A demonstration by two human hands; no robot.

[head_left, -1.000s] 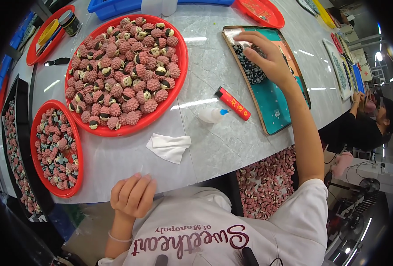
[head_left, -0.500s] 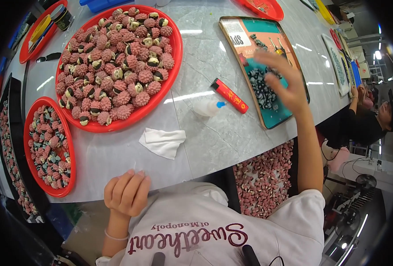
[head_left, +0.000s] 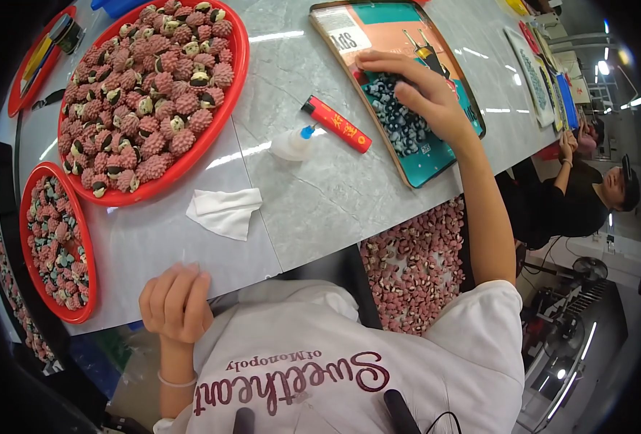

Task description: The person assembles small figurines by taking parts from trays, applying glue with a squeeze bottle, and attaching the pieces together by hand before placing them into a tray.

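Observation:
My right hand [head_left: 430, 98] reaches over a printed tray [head_left: 459, 165], its fingers stretched out and thumb apart. Under and beside it lies a heap of small dark blue and white pieces [head_left: 400, 116]; the palm hides part of it, and whether the fingertips press on pieces is not clear. My left hand [head_left: 175, 302] rests at the table's near edge with curled fingers and nothing visible in it. A crumpled white cloth [head_left: 224, 212] lies just beyond that hand. Between cloth and tray are a small white bottle with a blue tip [head_left: 291, 145] and a red lighter-shaped object [head_left: 338, 124].
A big red tray [head_left: 217, 139] of pink flower-shaped pieces with dark and cream parts fills the far left. A smaller red tray [head_left: 89, 289] holds pink and grey-blue pieces. Below the table edge are more pink pieces [head_left: 414, 267]. Another person [head_left: 588, 192] sits at the right.
My right hand has come down from a blurred position above the tray onto the dark heap, whose loose upper pieces now lie closer together. The whole view has shifted; my left hand stays curled.

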